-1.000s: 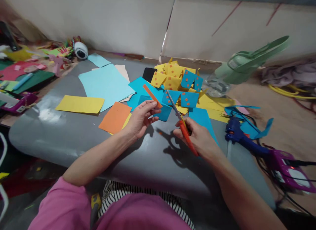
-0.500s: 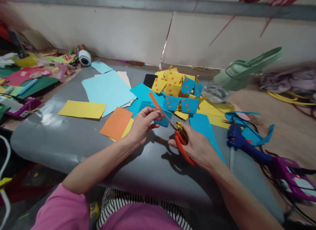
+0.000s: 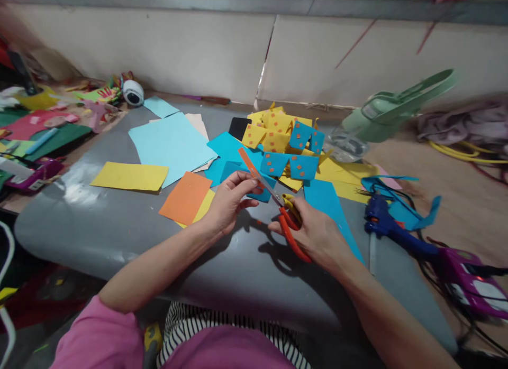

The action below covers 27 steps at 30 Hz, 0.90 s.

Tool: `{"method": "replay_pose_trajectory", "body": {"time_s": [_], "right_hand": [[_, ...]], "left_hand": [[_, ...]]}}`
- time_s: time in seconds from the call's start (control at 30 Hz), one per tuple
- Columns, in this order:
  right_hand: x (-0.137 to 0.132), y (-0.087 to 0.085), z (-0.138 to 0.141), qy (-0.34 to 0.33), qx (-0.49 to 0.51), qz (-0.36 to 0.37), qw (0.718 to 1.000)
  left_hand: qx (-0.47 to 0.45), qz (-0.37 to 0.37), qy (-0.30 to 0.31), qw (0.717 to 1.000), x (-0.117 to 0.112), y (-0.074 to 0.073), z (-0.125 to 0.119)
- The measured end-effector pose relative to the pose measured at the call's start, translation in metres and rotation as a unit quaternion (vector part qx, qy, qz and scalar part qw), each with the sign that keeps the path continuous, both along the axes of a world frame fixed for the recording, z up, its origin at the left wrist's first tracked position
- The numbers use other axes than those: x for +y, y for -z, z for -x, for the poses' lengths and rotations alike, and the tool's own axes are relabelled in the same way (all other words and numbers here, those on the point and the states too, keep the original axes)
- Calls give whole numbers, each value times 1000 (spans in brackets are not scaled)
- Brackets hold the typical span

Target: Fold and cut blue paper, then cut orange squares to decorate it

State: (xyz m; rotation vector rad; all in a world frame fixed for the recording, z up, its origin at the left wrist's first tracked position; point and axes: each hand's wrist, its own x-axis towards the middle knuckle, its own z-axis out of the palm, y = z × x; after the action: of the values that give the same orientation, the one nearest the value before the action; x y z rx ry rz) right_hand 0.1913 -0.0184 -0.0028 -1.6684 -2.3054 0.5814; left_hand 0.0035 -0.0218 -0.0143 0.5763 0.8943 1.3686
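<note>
Between its thumb and fingers, my left hand (image 3: 234, 200) pinches a narrow orange paper strip (image 3: 246, 159). My right hand (image 3: 313, 229) is closed around the red handles of a pair of scissors (image 3: 289, 232), whose blades lie along the strip close to my left fingertips. A small rolled yellow piece (image 3: 289, 200) shows by the right fingers; whether it is held cannot be made out. Behind the hands are blue folded papers with orange squares (image 3: 304, 168) and a heap of similar yellow ones (image 3: 275, 134). A tiny orange scrap (image 3: 259, 222) lies below the blades.
Left of my hands lie an orange sheet (image 3: 186, 197), a yellow strip (image 3: 130, 176) and light blue sheets (image 3: 170, 147). A blue glue gun (image 3: 381, 221) rests at the right, near a purple device (image 3: 474, 282). A green handled object (image 3: 381, 115) stands at the back right.
The whole view has shifted very slightly. Both hands, the scissors and the orange strip keep nearly the same pose.
</note>
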Motion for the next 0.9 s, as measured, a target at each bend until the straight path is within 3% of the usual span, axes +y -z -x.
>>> {"method": "replay_pose_trajectory", "body": {"time_s": [0.9], "right_hand": [[2,0,0,24,16,-15,999]], "left_hand": [[11,6,9,1000,-1,1,-1]]}}
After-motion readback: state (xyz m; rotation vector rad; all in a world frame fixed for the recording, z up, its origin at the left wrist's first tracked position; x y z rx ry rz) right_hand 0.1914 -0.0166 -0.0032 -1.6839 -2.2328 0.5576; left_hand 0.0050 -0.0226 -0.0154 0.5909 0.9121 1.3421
